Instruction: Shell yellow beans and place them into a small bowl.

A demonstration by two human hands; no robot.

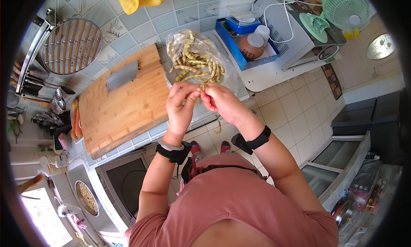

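My left hand [179, 104] and my right hand [221, 101] meet at the counter's front edge, fingertips together. Pinched between them is a small yellowish bean pod [201, 87], mostly covered by the fingers. Just beyond the hands, a heap of mottled bean pods [196, 65] lies in and on a clear plastic bag [229, 67]. To the left is a thick wooden cutting board [135, 96], bearing a cleaver [122, 76] with a broad metal blade. Whether beans have come out of the pinched pod, I cannot tell.
A metal bowl of pale pieces [86, 198] sits in the sink [104, 211] at lower left. At right, a blue box [231, 49] with jars stands beside a microwave oven [289, 38]. A pod [218, 127] lies on the tiled floor [273, 109]. Carrots [76, 123] lie left of the board.
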